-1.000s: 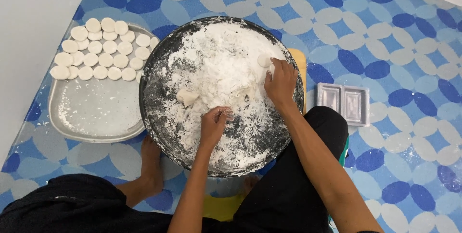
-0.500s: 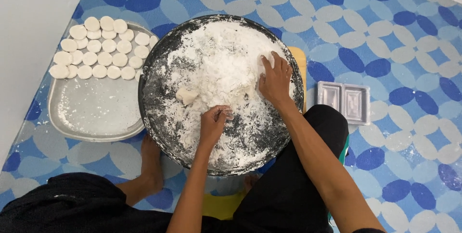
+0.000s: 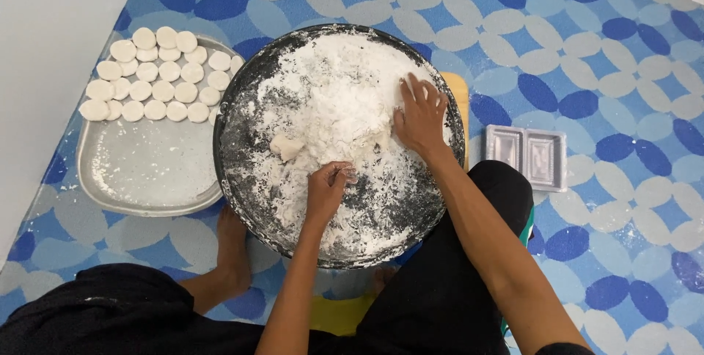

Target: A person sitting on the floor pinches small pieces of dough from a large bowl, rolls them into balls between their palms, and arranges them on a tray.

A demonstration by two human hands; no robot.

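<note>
Nearest to you, your legs in black cloth are folded on the patterned floor (image 3: 623, 47), one bare foot (image 3: 233, 249) tucked just beside the near rim of the big dark round pan (image 3: 238, 179).

Your left hand (image 3: 326, 190) sits low in the pan, fingers curled in on themselves with a pinch of the white floury dough (image 3: 337, 105) between them; how much it actually grips you cannot tell from here. A small separate lump of dough (image 3: 286, 147) lies just beside that hand, up and to its left.

Your right hand (image 3: 420, 116) lies flat and spread, palm down, pressing on the right flank of the dough heap, holding nothing. The heap fills the middle and far part of the pan, while the near part shows dark metal dusted with white.

Left of the pan, touching or nearly touching its rim, rests a rounded metal tray (image 3: 147, 179), floured and bare at its near end. At its far end lie rows of small white round discs (image 3: 158, 76), packed close together.

To the right, apart from the pan, a clear two-compartment plastic mould (image 3: 526, 157) lies on the floor. A yellow board edge (image 3: 458, 91) peeks from under the pan's right rim.
</note>
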